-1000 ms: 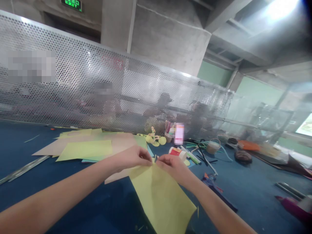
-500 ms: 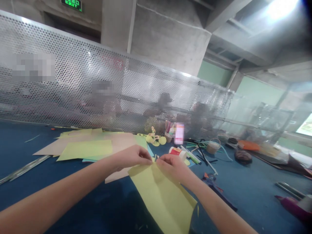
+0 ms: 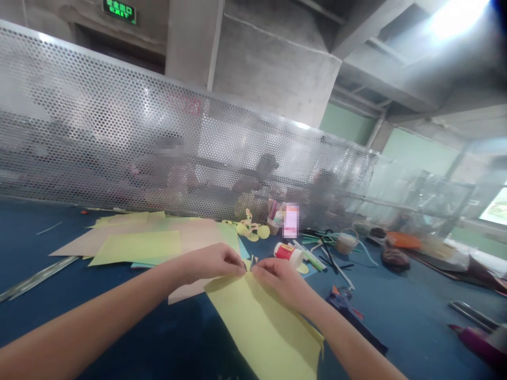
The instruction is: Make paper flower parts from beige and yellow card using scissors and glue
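Note:
A sheet of yellow paper (image 3: pixel 265 322) slopes down toward me from between my two hands, its far edge up at my fingertips. My left hand (image 3: pixel 217 261) pinches that far edge from the left, thumb and fingers together. Close beside it, my right hand (image 3: pixel 277 272) pinches the same edge from the right. A thin upright sliver shows between the fingertips, too small to make out. Just beyond my right hand lies a red and white paper cup (image 3: pixel 288 254) on its side.
Stacked yellow and pinkish paper sheets (image 3: pixel 138 245) lie at the left on the blue table (image 3: pixel 415 322). Yellow cut-out shapes (image 3: pixel 253 230), a phone (image 3: pixel 290 219), pipe cleaners (image 3: pixel 327 253) and a small bucket (image 3: pixel 346 243) stand farther back. A perforated metal screen (image 3: pixel 99 137) borders the far edge.
Both hands keep their pinch on the yellow paper. Its near right corner has shifted slightly right and down. The view has tilted slightly.

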Demonstrator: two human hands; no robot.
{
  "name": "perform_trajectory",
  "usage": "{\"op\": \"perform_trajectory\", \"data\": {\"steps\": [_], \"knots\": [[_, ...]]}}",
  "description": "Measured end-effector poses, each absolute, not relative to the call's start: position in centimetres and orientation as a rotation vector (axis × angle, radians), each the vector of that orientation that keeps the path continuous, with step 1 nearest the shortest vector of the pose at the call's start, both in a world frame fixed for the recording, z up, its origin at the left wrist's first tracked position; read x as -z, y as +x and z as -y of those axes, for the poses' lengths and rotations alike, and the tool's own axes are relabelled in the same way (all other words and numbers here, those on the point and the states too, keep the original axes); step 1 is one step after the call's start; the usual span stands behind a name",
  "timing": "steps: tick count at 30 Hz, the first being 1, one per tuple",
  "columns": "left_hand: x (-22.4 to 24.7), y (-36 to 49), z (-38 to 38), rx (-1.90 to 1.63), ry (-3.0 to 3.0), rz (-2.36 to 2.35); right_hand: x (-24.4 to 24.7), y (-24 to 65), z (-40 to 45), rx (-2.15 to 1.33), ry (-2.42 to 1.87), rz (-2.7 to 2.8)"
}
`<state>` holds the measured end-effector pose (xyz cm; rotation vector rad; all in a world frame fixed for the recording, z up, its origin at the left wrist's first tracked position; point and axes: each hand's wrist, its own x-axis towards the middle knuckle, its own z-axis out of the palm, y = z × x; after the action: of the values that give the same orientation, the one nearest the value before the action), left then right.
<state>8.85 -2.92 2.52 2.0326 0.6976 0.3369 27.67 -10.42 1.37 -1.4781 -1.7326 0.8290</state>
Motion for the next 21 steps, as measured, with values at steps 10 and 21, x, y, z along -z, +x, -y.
{"op": "perform_trajectory", "data": {"steps": [10,21], "knots": [[-2.21,8.82,2.58,-0.352,2.044,-0.668,-0.77,27.53,10.14,-0.795,-1.533,1.717],[-2.14,8.72,2.8,-0.364,2.074,-0.684,-0.75,27.38,10.34,-0.868,-1.467,1.714]]}}
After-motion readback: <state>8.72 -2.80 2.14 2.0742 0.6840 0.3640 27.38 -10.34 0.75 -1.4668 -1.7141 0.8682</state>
